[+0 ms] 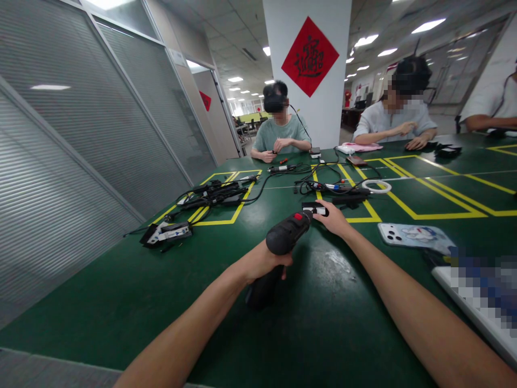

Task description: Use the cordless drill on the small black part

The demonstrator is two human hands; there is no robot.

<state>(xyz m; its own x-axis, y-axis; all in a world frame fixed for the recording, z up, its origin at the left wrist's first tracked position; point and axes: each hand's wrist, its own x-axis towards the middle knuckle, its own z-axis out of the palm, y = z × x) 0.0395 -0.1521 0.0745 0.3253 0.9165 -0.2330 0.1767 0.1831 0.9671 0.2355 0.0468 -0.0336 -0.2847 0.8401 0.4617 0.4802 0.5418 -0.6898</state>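
Observation:
My left hand (266, 260) is wrapped round the grip of a black cordless drill (285, 234) with a red switch on top. The drill's front end points away from me, up to a small black and white part (317, 209). That part is pinched in the fingers of my right hand (333, 218), above the green table. Whether the drill's tip touches the part or only stands close to it, I cannot tell. What the part is does not show.
Black cables and devices (214, 193) lie piled at the left, with a black and white device (167, 233) nearer. More cables (335, 188) and a white ring (376, 186) lie beyond my hands. A phone (416, 236) is at the right. Several people sit across the table (133, 302).

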